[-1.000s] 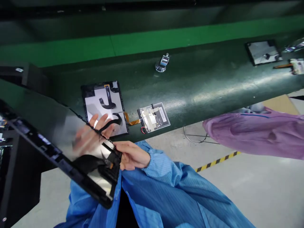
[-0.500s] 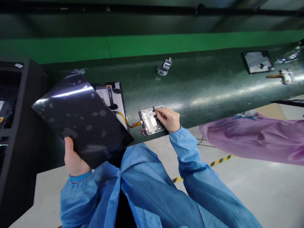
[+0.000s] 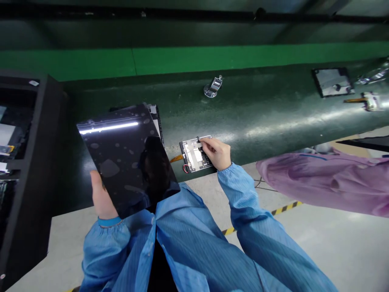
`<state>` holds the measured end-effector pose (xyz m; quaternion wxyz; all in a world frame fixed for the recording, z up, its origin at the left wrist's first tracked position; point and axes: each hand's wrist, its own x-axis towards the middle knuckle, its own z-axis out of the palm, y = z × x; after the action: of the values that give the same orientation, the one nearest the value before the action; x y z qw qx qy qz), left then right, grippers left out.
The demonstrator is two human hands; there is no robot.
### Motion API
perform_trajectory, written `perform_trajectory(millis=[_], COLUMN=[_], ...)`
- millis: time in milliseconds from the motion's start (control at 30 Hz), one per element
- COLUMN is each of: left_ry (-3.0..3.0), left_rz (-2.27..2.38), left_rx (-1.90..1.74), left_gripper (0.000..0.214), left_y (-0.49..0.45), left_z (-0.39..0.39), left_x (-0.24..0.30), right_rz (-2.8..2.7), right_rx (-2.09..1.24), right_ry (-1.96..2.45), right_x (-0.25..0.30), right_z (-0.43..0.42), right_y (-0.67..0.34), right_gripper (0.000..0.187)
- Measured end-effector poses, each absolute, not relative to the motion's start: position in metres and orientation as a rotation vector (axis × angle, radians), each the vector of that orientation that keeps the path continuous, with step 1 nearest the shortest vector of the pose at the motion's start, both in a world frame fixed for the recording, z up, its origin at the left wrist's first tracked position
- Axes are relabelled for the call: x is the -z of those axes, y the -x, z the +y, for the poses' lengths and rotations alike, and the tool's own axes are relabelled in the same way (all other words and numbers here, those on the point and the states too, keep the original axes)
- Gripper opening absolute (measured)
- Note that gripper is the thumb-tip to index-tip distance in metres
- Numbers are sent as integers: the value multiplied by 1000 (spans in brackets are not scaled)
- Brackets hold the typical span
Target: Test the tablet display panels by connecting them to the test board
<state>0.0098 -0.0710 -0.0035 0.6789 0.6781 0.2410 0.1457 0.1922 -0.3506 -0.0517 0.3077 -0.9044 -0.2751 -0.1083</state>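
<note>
My left hand (image 3: 102, 198) grips the lower left edge of a glossy black screen panel (image 3: 121, 162), thumb at its side and the other fingers hidden behind. The panel is tilted up, with cloudy spots and a bright light streak on its face. Behind it a display assembly (image 3: 156, 117) lies on the bench, mostly hidden. An orange flat cable (image 3: 176, 158) runs from behind the panel to a taped circuit board (image 3: 193, 158) with red wires. My right hand (image 3: 218, 153) is closed in a pinch over the board's upper right part; what lies between the fingertips is hidden.
The dark green bench (image 3: 258, 117) bears a metal tape dispenser-like fitting (image 3: 213, 86) at the back. Another display assembly (image 3: 333, 82) and a small part with an orange cable (image 3: 369, 101) lie at right. A black rack (image 3: 33, 162) stands at left. A pink sleeve (image 3: 322, 182) is at right.
The screen panel has swung to the right and now faces me more squarely, covering more of the display assembly and cable. My right hand stays at the board in much the same pinch.
</note>
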Motion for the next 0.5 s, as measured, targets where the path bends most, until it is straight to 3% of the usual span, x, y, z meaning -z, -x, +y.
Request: perform_trajectory(millis=[200,333,400,500], left_ry=[-532,-330,-345,-385], left_rz=[889,773,693,673], left_rx=[-477,-377,-292,-273], left_gripper=[45,51,52,47], left_y=[-18,-14,-10,-7], left_z=[-85,-86,-86,-86], left_x=[-20,-23,-19,-12], right_rz=[-595,-434,-470,-619], right_rx=[406,502,291,-167], right_ry=[2358,2173,2008,1733], right_x=[50,28,13,-5], right_z=[-353,-332,-314,-286], right_y=[-192,-165,-144,-116], right_gripper=[29,27,28,52])
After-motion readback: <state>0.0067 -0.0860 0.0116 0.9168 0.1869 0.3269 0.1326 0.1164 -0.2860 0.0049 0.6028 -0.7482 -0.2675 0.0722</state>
